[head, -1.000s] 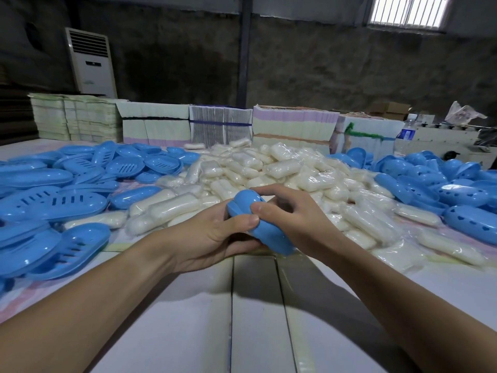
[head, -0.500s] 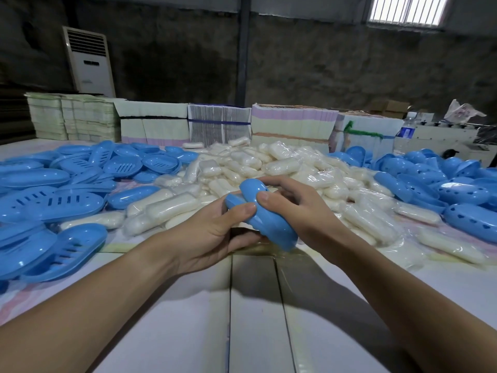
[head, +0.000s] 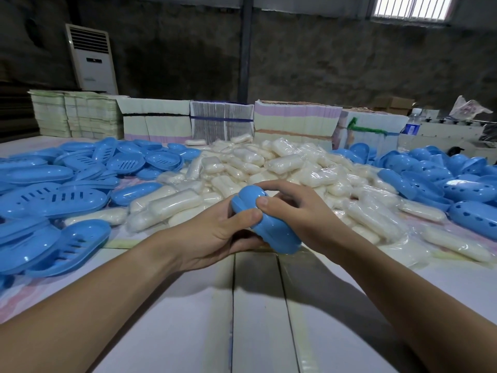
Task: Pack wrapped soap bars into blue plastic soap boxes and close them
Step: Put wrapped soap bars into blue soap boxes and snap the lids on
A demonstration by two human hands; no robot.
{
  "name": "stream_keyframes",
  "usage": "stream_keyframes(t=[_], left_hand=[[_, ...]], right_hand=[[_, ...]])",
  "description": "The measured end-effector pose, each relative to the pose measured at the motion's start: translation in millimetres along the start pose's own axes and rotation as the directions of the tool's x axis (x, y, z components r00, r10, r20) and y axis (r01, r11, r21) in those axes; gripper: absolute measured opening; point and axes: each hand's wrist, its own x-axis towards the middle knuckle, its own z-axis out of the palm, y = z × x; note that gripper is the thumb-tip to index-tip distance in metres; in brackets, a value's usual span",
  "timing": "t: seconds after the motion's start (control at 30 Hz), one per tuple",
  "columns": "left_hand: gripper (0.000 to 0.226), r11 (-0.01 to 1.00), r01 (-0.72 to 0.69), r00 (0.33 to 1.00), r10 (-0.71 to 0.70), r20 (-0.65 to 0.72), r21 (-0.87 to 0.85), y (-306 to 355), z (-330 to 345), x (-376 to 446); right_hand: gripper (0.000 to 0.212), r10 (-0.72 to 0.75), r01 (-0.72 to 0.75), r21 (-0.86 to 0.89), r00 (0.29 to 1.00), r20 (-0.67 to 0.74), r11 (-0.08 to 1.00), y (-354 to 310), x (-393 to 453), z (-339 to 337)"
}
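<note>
While both hands' fingers [head: 248, 217] clamp soap box [head: 271, 230] | box between thumbs

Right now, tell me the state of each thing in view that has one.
Blue plastic soap box in hands: closed, held above table.
Left hand: gripping the box.
Right hand: gripping the box.
Wrapped white soap bars: piled loose.
Blue slotted trays: open, empty.

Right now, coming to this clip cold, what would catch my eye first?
Both hands, left and right, grip one blue soap box at centre, above the white table. Behind it a heap of wrapped soap bars fills the middle. Slotted blue trays pile up on the left and blue lids with holes on the right.
</note>
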Motion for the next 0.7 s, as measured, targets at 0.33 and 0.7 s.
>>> stream_keyframes(t=[0.33,0.7], left_hand=[[0.078,0.999,-0.01,0.999,0.009,0.031,0.031,-3.3,0.9,-1.8],[0.047,0.964,-0.19,0.93,0.117,-0.348,-0.186,5.3,2.2,5.0]], right_hand=[[0.031,-0.014,0.015,-0.015,0.999,0.04,1.0,-0.3,-1.7,3.3],[0.062,-0.325,0.274,-0.308,0.937,-0.13,0.911,3.9,-5.1,-4.5]])
